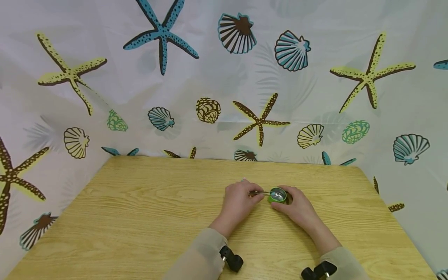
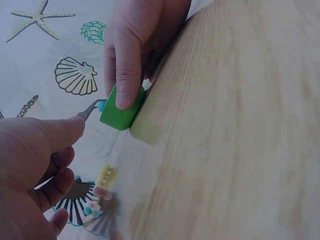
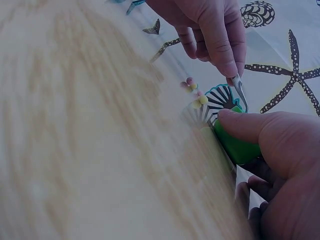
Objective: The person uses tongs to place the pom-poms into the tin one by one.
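Note:
My left hand pinches metal tweezers, whose bent tips reach over the rim of a small green cup with a silvery inside. At those tips a blue bead shows at the cup's mouth in the left wrist view. The cup stands on the table, gripped between the thumb and fingers of my right hand. In the right wrist view the right thumb lies along the cup's green side. Several small pink, yellow and blue beads sit on the table beyond the left hand, mostly hidden in the head view.
The wooden table extends around both hands. A white curtain printed with starfish and shells rises behind its far edge and along both sides. Black wrist cameras are strapped over the beige sleeves.

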Demonstrator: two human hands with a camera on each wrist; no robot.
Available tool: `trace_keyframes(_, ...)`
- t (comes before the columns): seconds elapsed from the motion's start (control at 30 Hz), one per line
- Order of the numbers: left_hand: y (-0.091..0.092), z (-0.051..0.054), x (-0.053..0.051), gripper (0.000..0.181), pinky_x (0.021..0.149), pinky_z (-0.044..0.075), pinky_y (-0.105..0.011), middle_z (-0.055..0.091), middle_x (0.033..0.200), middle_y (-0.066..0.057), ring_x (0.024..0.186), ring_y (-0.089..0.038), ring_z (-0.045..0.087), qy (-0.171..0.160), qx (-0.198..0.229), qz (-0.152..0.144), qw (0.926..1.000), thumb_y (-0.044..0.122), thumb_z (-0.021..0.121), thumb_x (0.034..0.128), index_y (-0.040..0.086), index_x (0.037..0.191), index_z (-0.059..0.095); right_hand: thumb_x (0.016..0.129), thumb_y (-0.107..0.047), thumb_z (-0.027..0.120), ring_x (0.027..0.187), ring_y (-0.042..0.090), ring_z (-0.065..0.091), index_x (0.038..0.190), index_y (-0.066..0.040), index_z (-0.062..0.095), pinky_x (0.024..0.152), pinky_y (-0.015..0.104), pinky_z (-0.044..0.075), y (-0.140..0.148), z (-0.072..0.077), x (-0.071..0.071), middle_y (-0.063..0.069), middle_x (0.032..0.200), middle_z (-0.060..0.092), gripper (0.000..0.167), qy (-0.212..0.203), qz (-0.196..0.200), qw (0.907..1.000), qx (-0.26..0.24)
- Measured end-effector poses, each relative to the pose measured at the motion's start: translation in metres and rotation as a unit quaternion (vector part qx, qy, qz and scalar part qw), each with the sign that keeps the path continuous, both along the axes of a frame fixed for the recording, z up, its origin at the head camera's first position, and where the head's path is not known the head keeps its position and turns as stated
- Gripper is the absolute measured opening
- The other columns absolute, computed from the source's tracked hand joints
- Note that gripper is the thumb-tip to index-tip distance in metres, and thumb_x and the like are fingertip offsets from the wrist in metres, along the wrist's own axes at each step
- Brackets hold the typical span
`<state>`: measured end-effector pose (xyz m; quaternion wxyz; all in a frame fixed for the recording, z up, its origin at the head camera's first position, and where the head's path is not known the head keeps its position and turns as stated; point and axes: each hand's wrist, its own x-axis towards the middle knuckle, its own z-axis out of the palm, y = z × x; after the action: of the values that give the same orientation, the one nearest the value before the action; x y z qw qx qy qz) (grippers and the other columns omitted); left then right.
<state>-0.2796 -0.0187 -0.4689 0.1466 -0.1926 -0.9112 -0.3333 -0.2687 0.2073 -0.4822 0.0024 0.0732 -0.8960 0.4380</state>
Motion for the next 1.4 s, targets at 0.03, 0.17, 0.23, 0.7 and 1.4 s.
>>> trace_keyframes(0.03,0.0,0.0,0.0,0.01,0.103,0.05,-0.061,0.083,0.1,0.008,0.129,-0.029,0.071,-0.001,-0.001,-0.001,1.0,0.027,0.088,0.098,0.023,0.107,0.088,0.099,-0.028,0.087,0.147,0.043,0.052,0.153,-0.002,0.061,0.122,0.062,0.038,0.0,0.0,0.0,0.023,0.152,0.06,0.065,-0.001,0.0,1.0,-0.001)
trace_keyframes(0.17,0.0,-0.001,0.0,0.01,0.102,0.049,-0.062,0.083,0.1,0.007,0.137,-0.033,0.066,-0.007,0.0,-0.001,1.0,0.026,0.088,0.0979,0.022,0.107,0.088,0.099,-0.028,0.087,0.147,0.043,0.051,0.153,-0.002,0.061,0.122,0.062,0.038,0.001,0.0,0.0,0.023,0.153,0.06,0.066,-0.002,0.001,1.0,-0.003)
trace_keyframes(0.23,0.0,-0.002,-0.001,0.01,0.106,0.049,-0.063,0.083,0.1,0.006,0.136,-0.035,0.067,-0.003,0.003,-0.001,1.0,0.025,0.088,0.0981,0.021,0.108,0.088,0.099,-0.028,0.087,0.148,0.044,0.051,0.153,-0.002,0.061,0.122,0.062,0.038,0.001,0.0,0.0,0.023,0.153,0.059,0.066,-0.002,0.001,1.0,-0.003)
trace_keyframes(0.7,-0.043,0.001,-0.012,0.015,0.099,0.054,-0.051,0.08,0.112,0.001,0.1,-0.022,0.075,-0.023,0.076,0.062,0.9949,0.025,0.084,0.1022,0.02,0.116,0.087,0.099,-0.029,0.088,0.149,0.045,0.049,0.154,-0.002,0.06,0.123,0.062,0.037,0.0,0.0,0.0,0.024,0.154,0.058,0.068,-0.002,0.002,1.0,-0.003)
trace_keyframes(1.4,-0.067,-0.012,-0.03,0.016,0.098,0.052,-0.054,0.081,0.111,-0.002,0.1,-0.024,0.075,-0.056,0.048,0.13,0.9887,0.027,0.084,0.102,0.018,0.115,0.086,0.098,-0.03,0.088,0.149,0.045,0.049,0.154,-0.003,0.061,0.122,0.062,0.038,0.002,-0.003,0.0,0.024,0.154,0.058,0.067,-0.003,0.001,1.0,-0.006)
